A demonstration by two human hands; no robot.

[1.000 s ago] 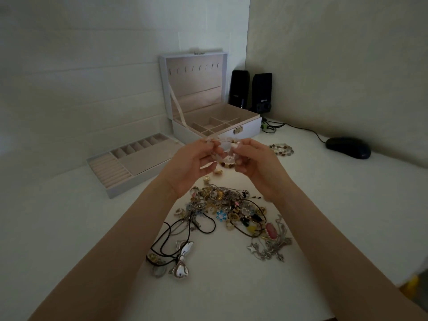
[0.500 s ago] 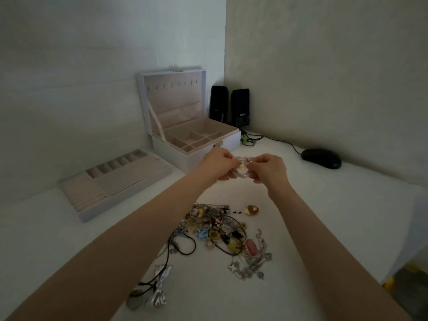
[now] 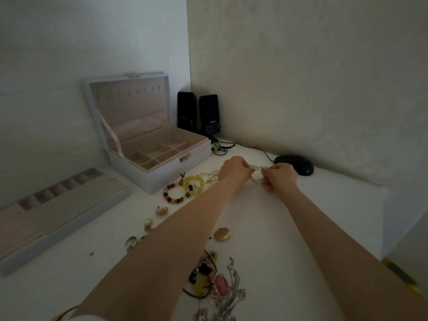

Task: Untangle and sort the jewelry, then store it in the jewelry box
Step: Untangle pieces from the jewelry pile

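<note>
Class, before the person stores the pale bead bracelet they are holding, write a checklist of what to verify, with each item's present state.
1. Grip: left hand and right hand both pinch the pale bead bracelet: ok.
2. Bracelet free of other pieces: cannot tell, the hands hide part of it.
3. Lid of the jewelry box open: ok.
4. Visible box compartments empty: ok.
5. Sorting done: not ok, the jewelry pile lies tangled.
</note>
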